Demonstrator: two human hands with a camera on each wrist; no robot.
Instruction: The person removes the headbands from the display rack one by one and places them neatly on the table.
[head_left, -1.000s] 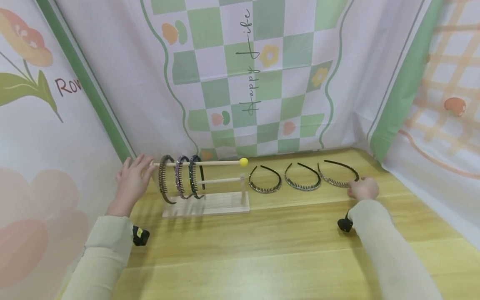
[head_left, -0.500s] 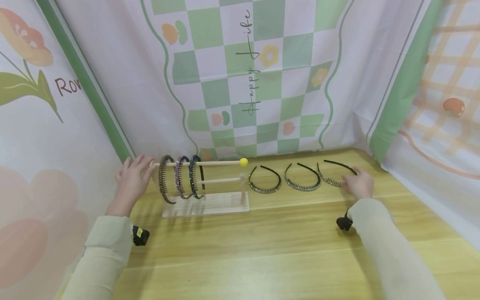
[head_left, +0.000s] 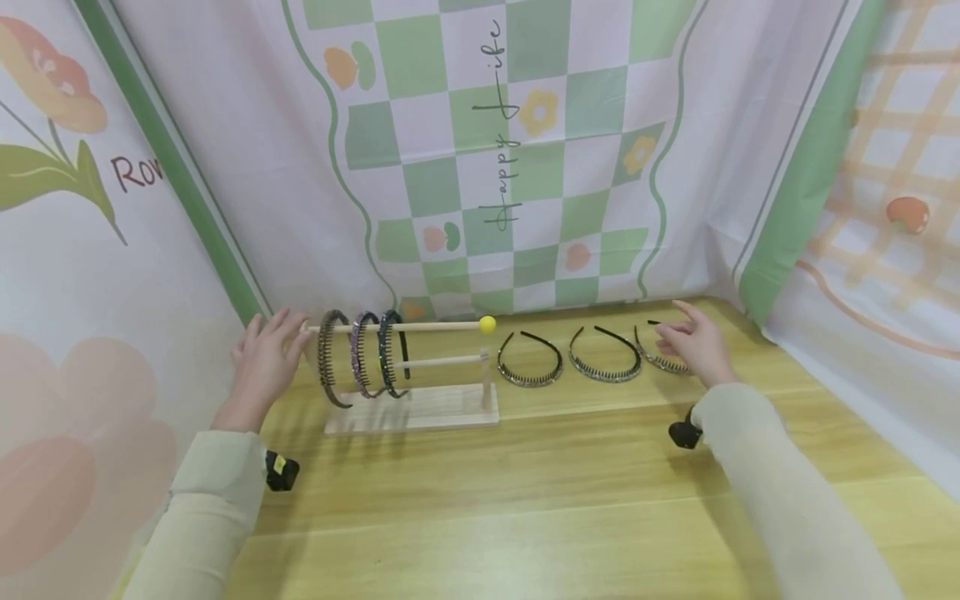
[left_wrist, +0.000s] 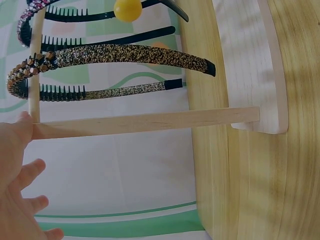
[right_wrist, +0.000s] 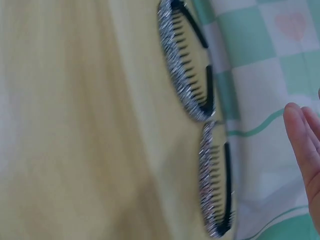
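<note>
Against the left end of a wooden headband stand (head_left: 420,408), my left hand (head_left: 266,358) rests with the thumb at the top of the upright (left_wrist: 145,123); the other visible fingers reach out apart from the wood. Three toothed headbands hang on the stand's upper rod: a gold-black one (head_left: 326,358) nearest that hand, a pinkish glittery one (head_left: 358,354) and a dark one (head_left: 386,354). My right hand (head_left: 697,342) is raised over the rightmost headband (head_left: 663,362) lying on the table, partly hiding it, and holds nothing. Its fingers (right_wrist: 300,135) look fairly straight at the right wrist view's edge.
Two more silvery headbands lie in a row left of it, a middle one (head_left: 611,375) and one near the stand (head_left: 531,379). A yellow ball (head_left: 487,324) caps the upper rod. Patterned curtains (head_left: 510,167) close off the back and sides of the wooden table (head_left: 480,500).
My right hand has left the rightmost headband, lifting up and slightly left, and its fingers have spread. The left hand and the stand have stayed put.
</note>
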